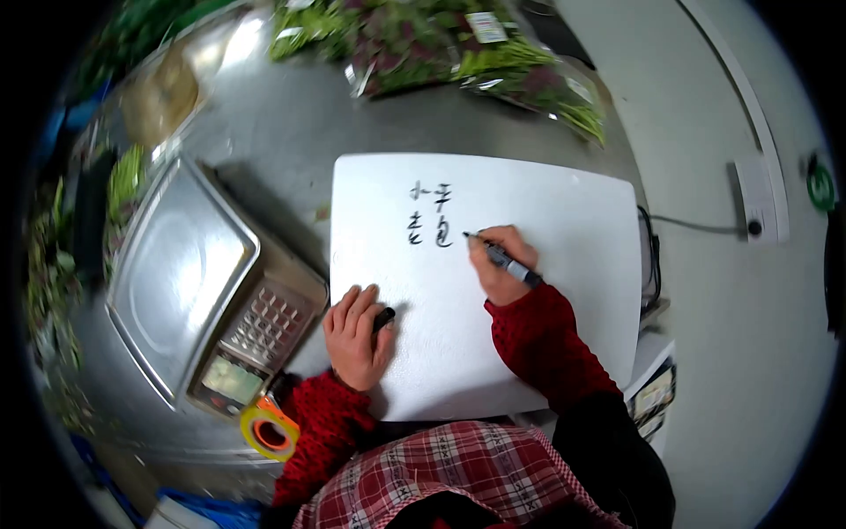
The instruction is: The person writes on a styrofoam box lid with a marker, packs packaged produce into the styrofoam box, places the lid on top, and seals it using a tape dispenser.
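My right hand (504,264) is closed around a dark marker pen (511,263), its tip close to the surface of a white foam board (564,203). Whether the tip touches the board, I cannot tell. Several handwritten black characters (442,233) stand in two columns to the left of the pen tip. On the board's lower left edge rests my left hand (357,337), its fingers lying over the surface. A black marker cap (383,318) is held between the thumb and forefinger of that hand.
Left of the board stands a weighing scale (189,291) with a metal pan and keypad. A yellow tape roll (270,430) is near its front corner. Bagged leafy greens (414,44) lie behind the board on the metal table (273,115). A cable (696,227) runs to the right-hand wall.
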### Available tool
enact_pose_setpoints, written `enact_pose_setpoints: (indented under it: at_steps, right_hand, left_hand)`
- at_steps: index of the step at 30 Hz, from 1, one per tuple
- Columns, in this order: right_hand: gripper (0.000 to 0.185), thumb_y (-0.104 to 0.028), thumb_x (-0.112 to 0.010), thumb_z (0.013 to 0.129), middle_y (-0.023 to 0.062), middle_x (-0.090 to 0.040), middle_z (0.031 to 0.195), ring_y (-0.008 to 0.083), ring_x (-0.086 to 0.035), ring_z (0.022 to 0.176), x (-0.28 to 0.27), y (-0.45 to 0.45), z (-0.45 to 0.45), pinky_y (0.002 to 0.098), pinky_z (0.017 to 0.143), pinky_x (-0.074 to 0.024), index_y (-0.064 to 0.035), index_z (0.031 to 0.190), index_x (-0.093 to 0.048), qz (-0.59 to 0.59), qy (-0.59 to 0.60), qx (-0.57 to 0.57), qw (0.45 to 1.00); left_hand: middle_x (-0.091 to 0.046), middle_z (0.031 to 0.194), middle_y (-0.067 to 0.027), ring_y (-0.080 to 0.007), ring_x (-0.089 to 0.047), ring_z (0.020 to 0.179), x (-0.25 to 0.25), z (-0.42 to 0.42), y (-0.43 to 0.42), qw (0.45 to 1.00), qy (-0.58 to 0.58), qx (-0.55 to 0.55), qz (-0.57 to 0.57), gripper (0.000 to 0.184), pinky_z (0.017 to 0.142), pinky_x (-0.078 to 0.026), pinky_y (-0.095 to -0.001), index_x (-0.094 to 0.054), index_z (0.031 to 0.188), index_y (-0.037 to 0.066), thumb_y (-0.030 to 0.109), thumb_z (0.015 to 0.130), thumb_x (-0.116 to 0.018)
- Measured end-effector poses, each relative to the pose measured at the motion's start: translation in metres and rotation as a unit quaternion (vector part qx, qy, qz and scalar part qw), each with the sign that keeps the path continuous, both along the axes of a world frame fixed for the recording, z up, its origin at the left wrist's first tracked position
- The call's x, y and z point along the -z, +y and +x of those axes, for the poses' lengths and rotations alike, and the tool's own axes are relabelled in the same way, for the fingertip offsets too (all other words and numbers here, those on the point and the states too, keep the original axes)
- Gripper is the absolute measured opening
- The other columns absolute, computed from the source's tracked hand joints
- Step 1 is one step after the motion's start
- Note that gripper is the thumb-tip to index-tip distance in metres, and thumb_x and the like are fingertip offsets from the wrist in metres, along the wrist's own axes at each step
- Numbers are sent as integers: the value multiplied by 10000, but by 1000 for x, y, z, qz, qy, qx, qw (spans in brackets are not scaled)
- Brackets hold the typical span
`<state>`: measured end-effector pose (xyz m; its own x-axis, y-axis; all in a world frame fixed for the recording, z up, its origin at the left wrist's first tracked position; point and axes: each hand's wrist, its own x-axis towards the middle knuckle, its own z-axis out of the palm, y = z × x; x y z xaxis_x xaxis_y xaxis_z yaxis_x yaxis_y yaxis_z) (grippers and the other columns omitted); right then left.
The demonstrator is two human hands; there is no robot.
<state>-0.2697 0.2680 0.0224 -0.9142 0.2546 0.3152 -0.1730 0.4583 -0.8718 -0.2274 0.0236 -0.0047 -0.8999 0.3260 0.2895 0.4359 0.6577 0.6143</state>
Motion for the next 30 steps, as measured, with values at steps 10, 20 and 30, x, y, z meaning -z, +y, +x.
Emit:
enact_pose_setpoints:
  at_steps: [10,20,30]
  right_hand:
    - [314,-18,-726,798,89,-640,796,193,-636,623,-40,19,142,302,537,-500,-80,1086,-617,66,72,103,990]
    - [314,-86,-705,824,152,-656,903,306,-653,746,-62,71,361,371,630,-521,-64,1122,-610,199,39,465,862]
    - [301,-240,-659,880,119,-607,876,317,-619,669,-14,46,429,412,561,-493,-106,1140,-589,308,-106,516,792]
  left_hand:
    - [-618,1189,-198,-365,-555,1108,14,3,19,993,114,14,18,325,975,-390,-454,-604,1163,-40,154,912,-534]
    - [-598,1216,-191,-355,-545,1114,37,-7,-1,993,109,38,-32,394,969,-413,-435,-576,1226,-12,291,983,-514]
    - [-638,1112,-196,-290,-603,977,-12,0,5,995,-34,84,46,364,877,-465,-368,-573,1206,-72,215,985,-538]
